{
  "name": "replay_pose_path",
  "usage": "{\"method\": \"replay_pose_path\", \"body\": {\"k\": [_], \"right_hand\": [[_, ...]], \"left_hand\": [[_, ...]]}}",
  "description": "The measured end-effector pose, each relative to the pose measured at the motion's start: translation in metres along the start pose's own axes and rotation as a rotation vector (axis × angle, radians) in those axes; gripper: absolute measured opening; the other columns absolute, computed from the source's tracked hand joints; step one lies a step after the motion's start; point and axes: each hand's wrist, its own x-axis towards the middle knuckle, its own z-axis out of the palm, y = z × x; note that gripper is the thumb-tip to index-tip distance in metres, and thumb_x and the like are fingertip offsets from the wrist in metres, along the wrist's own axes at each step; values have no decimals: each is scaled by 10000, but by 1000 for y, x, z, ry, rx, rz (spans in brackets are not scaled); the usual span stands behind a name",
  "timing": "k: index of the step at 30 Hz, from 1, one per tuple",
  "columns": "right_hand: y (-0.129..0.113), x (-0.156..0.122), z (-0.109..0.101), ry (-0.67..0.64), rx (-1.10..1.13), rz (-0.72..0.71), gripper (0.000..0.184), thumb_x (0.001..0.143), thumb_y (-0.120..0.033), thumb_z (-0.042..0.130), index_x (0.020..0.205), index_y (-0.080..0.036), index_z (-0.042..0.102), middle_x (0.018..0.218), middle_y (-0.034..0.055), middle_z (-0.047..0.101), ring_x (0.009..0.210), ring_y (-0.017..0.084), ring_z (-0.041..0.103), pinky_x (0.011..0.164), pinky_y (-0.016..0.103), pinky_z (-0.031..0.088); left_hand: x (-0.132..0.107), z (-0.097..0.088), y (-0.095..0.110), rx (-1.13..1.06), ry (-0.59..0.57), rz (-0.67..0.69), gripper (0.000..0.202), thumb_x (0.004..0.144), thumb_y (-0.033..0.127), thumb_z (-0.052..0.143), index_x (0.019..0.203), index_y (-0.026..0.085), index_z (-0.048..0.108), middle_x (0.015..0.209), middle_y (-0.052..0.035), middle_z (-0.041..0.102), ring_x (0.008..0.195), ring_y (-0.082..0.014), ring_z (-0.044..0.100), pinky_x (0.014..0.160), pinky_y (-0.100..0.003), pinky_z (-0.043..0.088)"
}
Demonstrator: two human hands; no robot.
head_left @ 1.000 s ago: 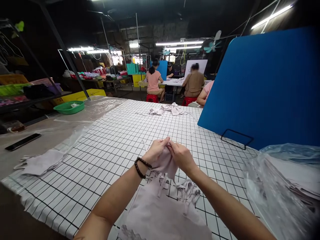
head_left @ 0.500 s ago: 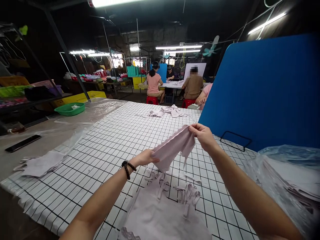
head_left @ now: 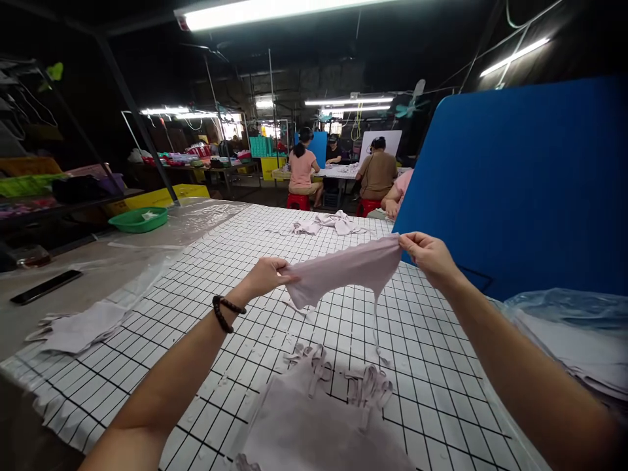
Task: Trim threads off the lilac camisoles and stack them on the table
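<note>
Between my two hands a pale mauve fabric garment piece (head_left: 343, 269) is stretched out in the air, its scalloped edge on top and a thin strap dangling from its right end. My left hand (head_left: 269, 275) pinches the left end, and a dark beaded bracelet (head_left: 226, 313) circles that wrist. At the upper right corner my right hand (head_left: 426, 254) grips the cloth between thumb and fingers. Below them, close to me, lies a stack of similar mauve garments (head_left: 324, 418) with looped straps at its far edge.
The table has a white grid cloth (head_left: 206, 294). Mauve pieces lie at its far side (head_left: 336, 222) and left edge (head_left: 81, 325). A blue board (head_left: 520, 176) and plastic-wrapped fabric (head_left: 574, 333) stand right. A phone (head_left: 46, 286) and green basket (head_left: 139, 220) sit left. People work beyond.
My hands have moved apart and a little upward, the left one leftward and the right one rightward. The garment piece has gone from slack and folded to spread taut.
</note>
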Motion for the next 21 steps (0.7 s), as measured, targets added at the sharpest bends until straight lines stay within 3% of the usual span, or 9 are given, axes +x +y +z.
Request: {"method": "replay_pose_path", "body": {"k": [4, 8, 12, 14, 17, 21], "right_hand": [[-21, 7, -2, 6, 54, 41, 313, 710, -461, 731, 747, -179, 601, 459, -43, 464, 349, 61, 366, 291, 178, 231], [-33, 23, -1, 16, 98, 117, 212, 770, -340, 708, 732, -178, 577, 547, 17, 586, 467, 145, 596, 324, 199, 427], [-38, 32, -5, -15, 195, 203, 112, 825, -231, 652, 764, -173, 579, 650, 61, 660, 634, 188, 685, 493, 244, 570], [-35, 31, -10, -11, 223, 221, 71, 823, -196, 649, 789, -166, 595, 692, 76, 680, 668, 185, 689, 567, 257, 593], [-26, 20, -18, -2, 206, 246, 119, 756, -144, 708, 850, -160, 637, 750, 71, 690, 674, 165, 678, 618, 250, 596], [-10, -1, -31, -62, 109, 334, 277, 648, -142, 792, 900, -145, 676, 751, 53, 666, 571, 114, 609, 500, 211, 545]], "left_hand": [[14, -1, 6, -297, 18, -127, 423, 595, 464, 789, 827, 144, 638, 736, -21, 617, 636, -121, 555, 548, -231, 441], [44, -8, 12, -434, -50, -217, 604, 491, 336, 862, 1027, 154, 649, 908, -67, 662, 748, -166, 618, 650, -283, 500], [80, -12, 14, -407, -25, -298, 360, 488, 283, 844, 757, 92, 700, 698, -71, 666, 673, -183, 610, 618, -292, 478], [95, -8, 13, -430, 39, -290, 292, 528, 274, 813, 719, 91, 689, 670, -65, 661, 667, -174, 608, 622, -286, 474], [106, 3, 10, -506, 109, -243, 302, 609, 255, 748, 865, 107, 684, 812, -69, 689, 740, -158, 629, 684, -280, 492], [102, 20, 5, -568, 169, -180, 377, 637, 185, 702, 1002, 109, 643, 946, -93, 692, 826, -165, 645, 750, -293, 507]]}}
